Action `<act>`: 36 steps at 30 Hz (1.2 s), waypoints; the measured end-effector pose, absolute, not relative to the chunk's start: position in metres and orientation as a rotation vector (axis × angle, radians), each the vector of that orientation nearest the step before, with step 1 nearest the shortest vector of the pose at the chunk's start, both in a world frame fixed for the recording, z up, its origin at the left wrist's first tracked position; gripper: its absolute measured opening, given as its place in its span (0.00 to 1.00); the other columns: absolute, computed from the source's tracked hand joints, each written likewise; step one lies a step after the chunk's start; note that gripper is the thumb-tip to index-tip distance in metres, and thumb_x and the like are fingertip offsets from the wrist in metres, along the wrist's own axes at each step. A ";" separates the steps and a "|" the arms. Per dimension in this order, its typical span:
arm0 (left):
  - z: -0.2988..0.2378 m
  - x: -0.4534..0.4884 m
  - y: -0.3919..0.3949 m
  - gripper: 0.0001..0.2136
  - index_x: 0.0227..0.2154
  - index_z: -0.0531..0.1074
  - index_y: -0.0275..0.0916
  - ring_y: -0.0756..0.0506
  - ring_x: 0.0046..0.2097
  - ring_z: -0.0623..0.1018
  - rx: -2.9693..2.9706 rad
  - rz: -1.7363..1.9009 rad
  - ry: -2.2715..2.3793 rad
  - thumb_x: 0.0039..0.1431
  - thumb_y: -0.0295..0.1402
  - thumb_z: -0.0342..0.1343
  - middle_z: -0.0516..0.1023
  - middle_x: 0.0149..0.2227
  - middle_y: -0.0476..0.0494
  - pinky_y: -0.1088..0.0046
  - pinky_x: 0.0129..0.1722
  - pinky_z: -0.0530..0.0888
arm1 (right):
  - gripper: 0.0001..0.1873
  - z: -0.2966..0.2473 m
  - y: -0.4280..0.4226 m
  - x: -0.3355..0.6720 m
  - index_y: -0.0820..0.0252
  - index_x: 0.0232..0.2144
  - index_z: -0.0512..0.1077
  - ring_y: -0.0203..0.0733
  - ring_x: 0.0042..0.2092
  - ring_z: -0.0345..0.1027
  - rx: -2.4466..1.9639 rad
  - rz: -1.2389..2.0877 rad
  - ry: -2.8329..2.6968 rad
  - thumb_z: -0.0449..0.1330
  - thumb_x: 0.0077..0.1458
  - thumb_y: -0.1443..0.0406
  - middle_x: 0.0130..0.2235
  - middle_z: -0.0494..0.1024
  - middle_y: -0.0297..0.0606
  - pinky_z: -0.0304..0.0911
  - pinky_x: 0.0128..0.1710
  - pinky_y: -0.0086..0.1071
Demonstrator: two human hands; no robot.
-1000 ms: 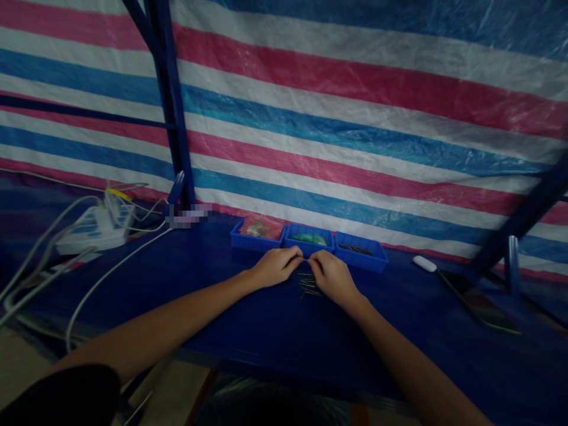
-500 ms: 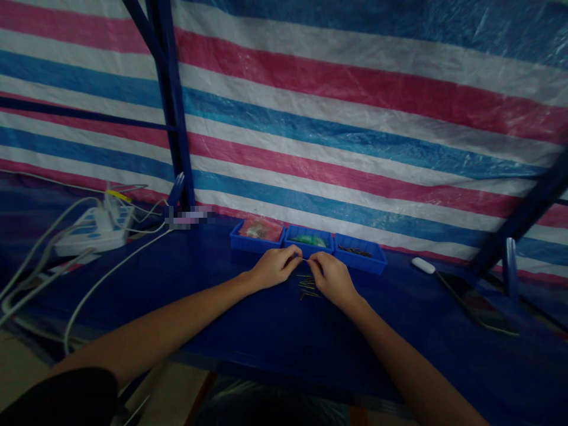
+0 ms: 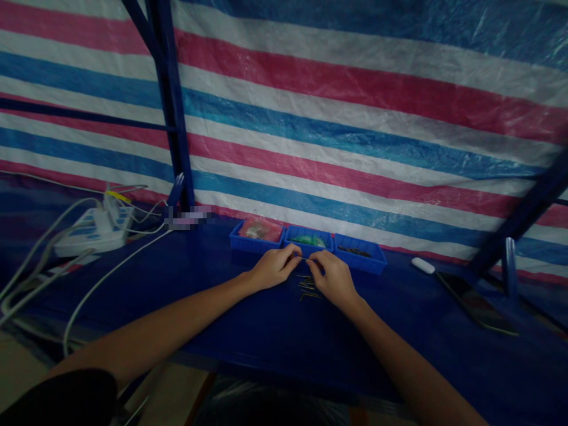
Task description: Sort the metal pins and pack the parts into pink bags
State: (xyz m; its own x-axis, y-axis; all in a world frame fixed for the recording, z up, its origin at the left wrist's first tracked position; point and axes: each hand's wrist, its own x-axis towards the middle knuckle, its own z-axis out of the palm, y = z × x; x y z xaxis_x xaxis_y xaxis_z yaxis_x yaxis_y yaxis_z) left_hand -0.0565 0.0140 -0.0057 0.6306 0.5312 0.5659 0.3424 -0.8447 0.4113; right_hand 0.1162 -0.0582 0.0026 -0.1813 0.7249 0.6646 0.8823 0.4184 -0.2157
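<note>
My left hand (image 3: 274, 267) and my right hand (image 3: 332, 276) meet fingertip to fingertip over the blue table (image 3: 248, 319). Both are pinched on one thin metal pin (image 3: 305, 259) that spans the small gap between them. Below that gap lies a small heap of similar dark pins (image 3: 307, 286) on the table top. Just beyond the hands stand three small blue trays in a row: the left tray (image 3: 256, 232) holds reddish pieces, the middle tray (image 3: 309, 238) green pieces, the right tray (image 3: 360, 252) dark pins.
A white power strip (image 3: 95, 231) with several white cables sits at the far left. A small white object (image 3: 422, 265) and a dark phone (image 3: 474, 302) lie at the right. Dark blue frame posts (image 3: 171, 112) rise before a striped tarpaulin.
The hands stay together on the pin; the right hand has edged slightly left and towards the left hand. Nothing else has moved.
</note>
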 end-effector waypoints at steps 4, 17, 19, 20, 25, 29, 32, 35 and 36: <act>-0.007 -0.056 0.015 0.08 0.37 0.66 0.38 0.51 0.26 0.72 2.593 1.030 0.700 0.63 0.34 0.44 0.71 0.25 0.51 0.77 0.27 0.64 | 0.11 0.003 -0.058 0.116 0.58 0.30 0.70 0.38 0.33 0.67 -1.393 -0.287 -1.924 0.50 0.61 0.63 0.29 0.73 0.35 0.58 0.33 0.29; -0.007 -0.056 0.013 0.10 0.44 0.64 0.38 0.51 0.26 0.72 2.578 1.022 0.688 0.62 0.33 0.46 0.72 0.26 0.51 0.76 0.27 0.65 | 0.11 0.005 -0.060 0.115 0.57 0.30 0.71 0.38 0.34 0.67 -1.449 -0.285 -1.991 0.50 0.61 0.64 0.30 0.73 0.36 0.58 0.34 0.29; -0.007 -0.056 0.014 0.09 0.43 0.64 0.38 0.50 0.26 0.72 2.577 1.052 0.689 0.62 0.34 0.46 0.72 0.27 0.51 0.76 0.28 0.65 | 0.12 0.005 -0.060 0.115 0.57 0.30 0.70 0.39 0.34 0.67 -1.464 -0.275 -1.986 0.49 0.61 0.64 0.30 0.73 0.37 0.58 0.34 0.29; -0.007 -0.056 0.014 0.08 0.42 0.65 0.38 0.50 0.27 0.73 2.582 1.060 0.692 0.63 0.33 0.45 0.73 0.27 0.50 0.76 0.29 0.65 | 0.12 0.005 -0.060 0.116 0.58 0.30 0.70 0.39 0.34 0.67 -1.467 -0.272 -1.985 0.49 0.61 0.64 0.31 0.73 0.37 0.58 0.34 0.29; -0.004 -0.057 0.014 0.10 0.33 0.66 0.38 0.50 0.28 0.73 2.608 1.028 0.713 0.64 0.34 0.42 0.72 0.27 0.50 0.76 0.30 0.65 | 0.08 0.003 -0.059 0.116 0.58 0.35 0.70 0.38 0.32 0.67 -1.435 -0.226 -1.984 0.52 0.60 0.63 0.30 0.72 0.35 0.58 0.34 0.29; -0.004 -0.057 0.013 0.12 0.31 0.65 0.38 0.50 0.27 0.72 2.618 1.002 0.727 0.65 0.34 0.40 0.70 0.24 0.50 0.77 0.28 0.64 | 0.07 0.002 -0.059 0.115 0.58 0.36 0.70 0.38 0.31 0.66 -1.404 -0.230 -1.995 0.53 0.58 0.63 0.29 0.72 0.34 0.58 0.32 0.29; -0.005 -0.057 0.013 0.09 0.35 0.65 0.38 0.50 0.27 0.72 2.610 0.994 0.731 0.65 0.34 0.41 0.71 0.25 0.51 0.76 0.29 0.64 | 0.08 0.003 -0.060 0.114 0.58 0.33 0.69 0.38 0.32 0.66 -1.390 -0.247 -2.002 0.51 0.59 0.64 0.30 0.73 0.36 0.59 0.33 0.29; -0.007 -0.057 0.014 0.08 0.41 0.63 0.39 0.49 0.29 0.73 2.596 1.016 0.703 0.63 0.34 0.43 0.72 0.28 0.50 0.75 0.30 0.65 | 0.09 0.004 -0.060 0.115 0.58 0.32 0.69 0.38 0.33 0.67 -1.401 -0.247 -1.988 0.50 0.60 0.65 0.32 0.73 0.37 0.59 0.35 0.30; -0.007 -0.057 0.014 0.08 0.41 0.63 0.39 0.49 0.29 0.73 2.598 1.019 0.696 0.63 0.34 0.44 0.72 0.29 0.50 0.75 0.30 0.66 | 0.10 0.004 -0.060 0.115 0.58 0.31 0.69 0.39 0.33 0.67 -1.409 -0.245 -1.985 0.50 0.60 0.65 0.32 0.73 0.37 0.59 0.35 0.30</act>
State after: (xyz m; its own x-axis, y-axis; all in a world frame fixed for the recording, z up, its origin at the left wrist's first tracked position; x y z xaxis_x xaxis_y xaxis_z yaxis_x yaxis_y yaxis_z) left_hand -0.0566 0.0139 -0.0071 0.6385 0.5225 0.5651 0.3364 -0.8498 0.4057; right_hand 0.1147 -0.0599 0.0044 -0.1818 0.7623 0.6212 0.8905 0.3956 -0.2248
